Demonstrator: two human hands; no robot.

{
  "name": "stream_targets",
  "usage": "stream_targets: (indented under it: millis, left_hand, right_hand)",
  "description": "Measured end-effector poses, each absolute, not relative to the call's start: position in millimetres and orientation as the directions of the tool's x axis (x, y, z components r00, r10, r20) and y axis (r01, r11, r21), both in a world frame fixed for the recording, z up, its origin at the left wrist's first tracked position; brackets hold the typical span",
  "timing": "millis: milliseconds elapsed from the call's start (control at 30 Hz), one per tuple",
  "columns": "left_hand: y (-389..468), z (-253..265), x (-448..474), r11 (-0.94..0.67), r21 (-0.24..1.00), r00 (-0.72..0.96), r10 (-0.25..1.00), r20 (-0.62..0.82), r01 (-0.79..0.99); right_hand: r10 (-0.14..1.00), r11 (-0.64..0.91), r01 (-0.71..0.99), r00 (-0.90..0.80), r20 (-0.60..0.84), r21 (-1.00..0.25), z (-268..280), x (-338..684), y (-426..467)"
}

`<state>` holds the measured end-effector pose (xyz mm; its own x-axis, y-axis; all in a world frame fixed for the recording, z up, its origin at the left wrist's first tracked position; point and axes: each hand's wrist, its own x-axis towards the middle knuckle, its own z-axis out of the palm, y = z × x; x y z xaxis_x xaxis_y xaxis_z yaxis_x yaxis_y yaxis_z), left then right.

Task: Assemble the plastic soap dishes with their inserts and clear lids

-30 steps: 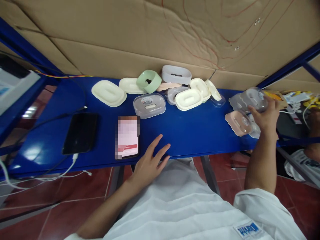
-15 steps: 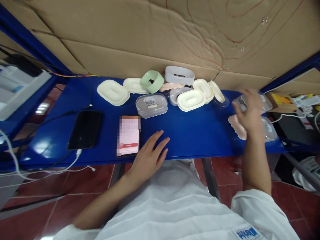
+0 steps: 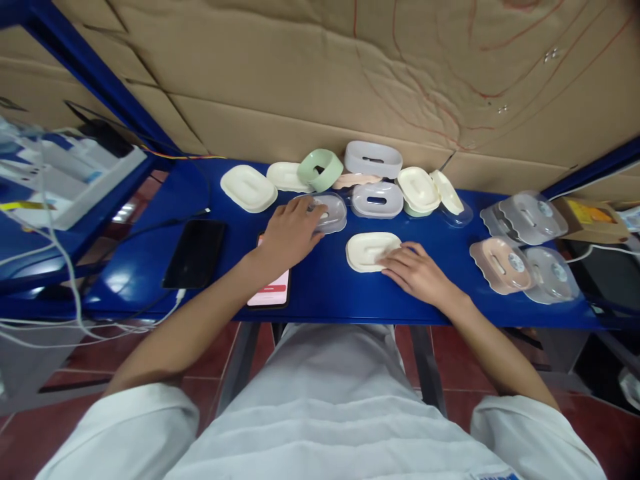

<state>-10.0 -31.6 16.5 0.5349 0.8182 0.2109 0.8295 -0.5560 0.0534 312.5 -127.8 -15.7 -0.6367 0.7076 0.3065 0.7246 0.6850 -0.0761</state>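
Note:
My left hand [image 3: 293, 229] reaches over the near-left part of a clear oval plastic cover [image 3: 334, 213] with a slot, its fingers bent on the cover's left end. Part of the cover is hidden under them. My right hand [image 3: 415, 270] has its fingers on the right end of a cream oval plastic tray [image 3: 367, 250], which lies near the middle of the blue table [image 3: 325, 287]. Behind them sit a grey oval piece with a clear cover [image 3: 377, 200], a green ring-shaped holder [image 3: 320, 170] and a cream tray [image 3: 249, 189].
A phone with a lit screen [image 3: 270, 297] lies partly under my left forearm. A dark phone [image 3: 195, 253] on a white cable is further left. Several covered pieces, including a pink one [image 3: 501, 265], stand at the right. A cardboard panel [image 3: 280, 80] rises behind.
My right hand has come from the far right to the cream tray, now nearer the table's middle. My left hand has moved forward onto the clear cover. The pink piece now has a clear cover.

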Motion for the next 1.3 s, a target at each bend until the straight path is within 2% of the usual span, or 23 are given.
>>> stream_targets:
  millis: [67,200,333,433,567,667,767,867,933,1067,1233,1300]
  left_hand:
    - [-30.2,15.7,-11.0,-0.563,0.05,0.54,0.812,0.223,0.825]
    - [-18.9,22.8,-12.7,-0.56,0.14,0.518,0.818,0.25,0.816]
    - [19.6,28.1,-2.5,-0.509,0.184,0.438,0.839,0.323,0.841]
    - [49.6,28.9,8.8,-0.499,0.194,0.429,0.848,0.312,0.845]
    - [49.7,37.4,19.7,-0.494,0.246,0.401,0.849,0.345,0.834]
    - [15.2,47.3,22.4,-0.592,0.192,0.486,0.774,0.406,0.783]
    - [-21.5,51.0,19.3,-0.682,0.121,0.588,0.696,0.412,0.721]
    - [-35.6,46.3,12.6,-0.677,0.114,0.594,0.703,0.391,0.727]
    - [-32.2,41.0,8.5,-0.656,0.096,0.587,0.722,0.367,0.748]
    - [-11.9,32.2,5.2,-0.615,0.051,0.568,0.755,0.328,0.787]
    - [10.4,25.1,3.8,-0.544,0.07,0.508,0.816,0.275,0.836]
    - [13.1,23.2,3.7,-0.548,0.078,0.504,0.809,0.303,0.833]
  right_hand:
    - [0.704,0.698,0.706,-0.645,0.298,-0.121,-15.2,308.7,-126.1]
    - [0.746,0.651,0.741,-0.584,0.32,-0.165,-4.4,310.7,-95.2]
    - [0.803,0.544,0.833,-0.482,0.35,-0.099,-3.0,313.5,-59.8]
    - [0.829,0.479,0.877,-0.435,0.35,-0.044,-13.9,316.1,-45.8]
    - [0.838,0.442,0.896,-0.398,0.374,-0.037,-25.7,323.5,-39.0]
    - [0.831,0.448,0.893,-0.398,0.387,-0.044,-20.9,328.5,-41.0]
    - [0.81,0.51,0.852,-0.428,0.4,-0.121,-6.8,329.9,-56.3]
    - [0.783,0.576,0.788,-0.454,0.426,-0.217,3.5,325.0,-83.9]
    - [0.767,0.611,0.755,-0.491,0.413,-0.237,3.5,318.3,-102.7]
    - [0.736,0.656,0.738,-0.577,0.353,-0.161,-7.1,304.2,-125.1]
    - [0.703,0.681,0.731,-0.641,0.309,-0.032,-17.6,299.1,-127.8]
    - [0.685,0.69,0.724,-0.658,0.314,0.011,-20.7,299.4,-127.4]
